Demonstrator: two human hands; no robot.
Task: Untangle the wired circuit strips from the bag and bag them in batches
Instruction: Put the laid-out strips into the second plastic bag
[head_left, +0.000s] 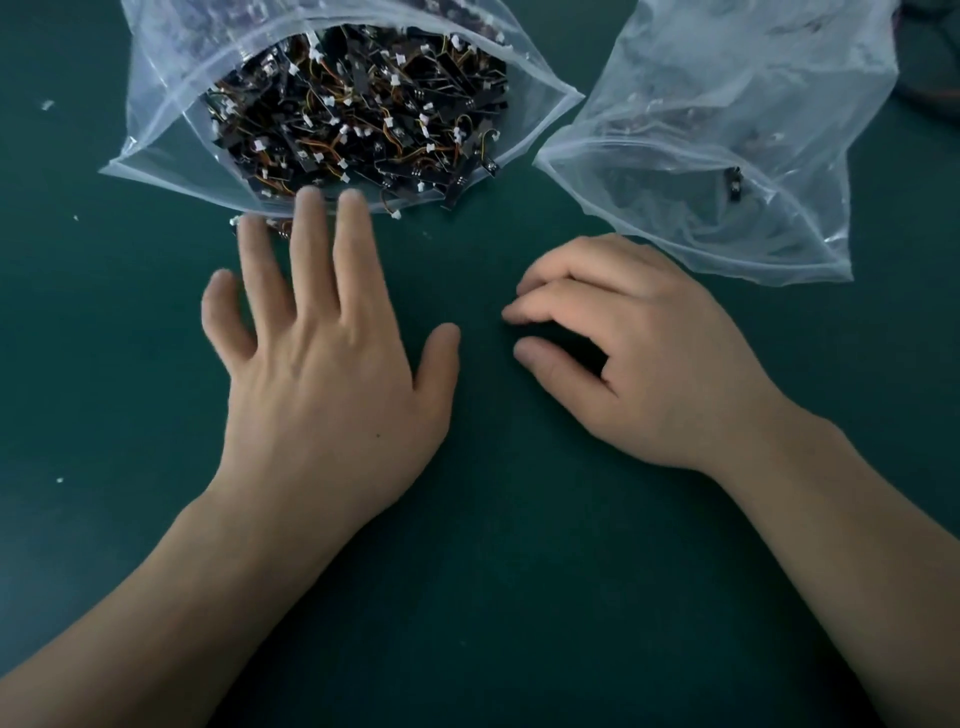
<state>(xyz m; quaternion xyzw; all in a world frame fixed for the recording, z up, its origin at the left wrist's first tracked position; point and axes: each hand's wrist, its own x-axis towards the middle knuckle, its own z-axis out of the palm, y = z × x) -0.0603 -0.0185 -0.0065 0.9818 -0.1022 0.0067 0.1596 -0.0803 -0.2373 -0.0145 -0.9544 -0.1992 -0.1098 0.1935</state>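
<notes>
A clear zip bag (171, 130) lies open at the top left, packed with a tangle of black circuit strips (363, 114) with orange wires and white connectors. A few strips spill over its front lip. My left hand (322, 374) lies flat with spread fingers, its fingertips at the bag's front edge. A second clear bag (727, 171) lies at the top right, with one dark strip (733, 179) visible near its mouth. My right hand (639, 353) rests on the mat just below that bag, fingers loosely curled, holding nothing.
Everything sits on a dark green mat (519, 571). Small white scraps (48, 105) dot its left side. Dark cables or objects (935, 62) show at the top right corner behind the second bag.
</notes>
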